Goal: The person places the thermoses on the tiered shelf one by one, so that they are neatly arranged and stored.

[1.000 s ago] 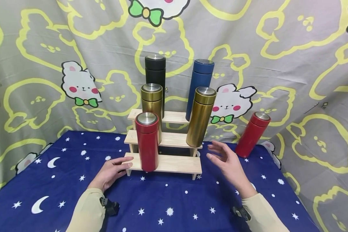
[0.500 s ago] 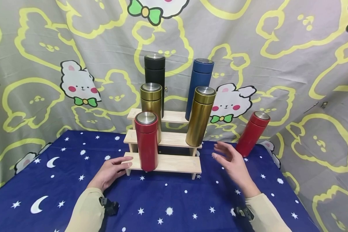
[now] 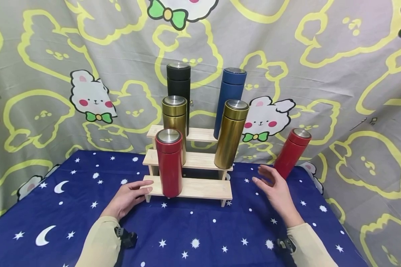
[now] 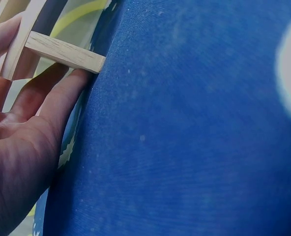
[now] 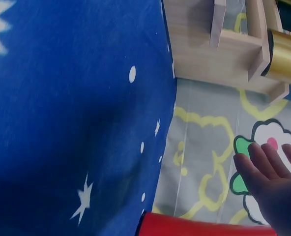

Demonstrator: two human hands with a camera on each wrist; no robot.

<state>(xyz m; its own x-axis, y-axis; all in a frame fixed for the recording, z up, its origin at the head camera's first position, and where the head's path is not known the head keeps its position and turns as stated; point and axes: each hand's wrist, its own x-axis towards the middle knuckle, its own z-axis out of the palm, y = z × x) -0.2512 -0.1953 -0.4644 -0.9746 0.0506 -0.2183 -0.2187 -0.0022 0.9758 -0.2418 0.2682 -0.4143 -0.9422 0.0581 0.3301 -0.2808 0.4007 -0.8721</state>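
Note:
A three-step wooden rack (image 3: pixel 207 189) stands mid-table, its lowest step held at the left end by my left hand (image 3: pixel 125 198). In the left wrist view the thumb and fingers lie around a step's end and its leg (image 4: pixel 64 51). A red thermos flask (image 3: pixel 169 168) stands on the bottom step. The middle step bears two gold flasks (image 3: pixel 232 139), the right one tilted; the top step bears a black flask (image 3: pixel 178 83) and a blue flask (image 3: pixel 228 98). My right hand (image 3: pixel 277 191), fingers loosely bent and holding nothing, hovers near a second red flask (image 3: pixel 293 152) at the right.
A dark blue cloth (image 3: pixel 194 230) with white stars and moons covers the table. Behind it hangs a grey curtain (image 3: pixel 127 55) with yellow outlines and white rabbits. The second red flask stands on the cloth near the curtain.
My right hand has moved rightward, away from the right gold flask and closer to the red flask on the right. My left hand and the rack have stayed put.

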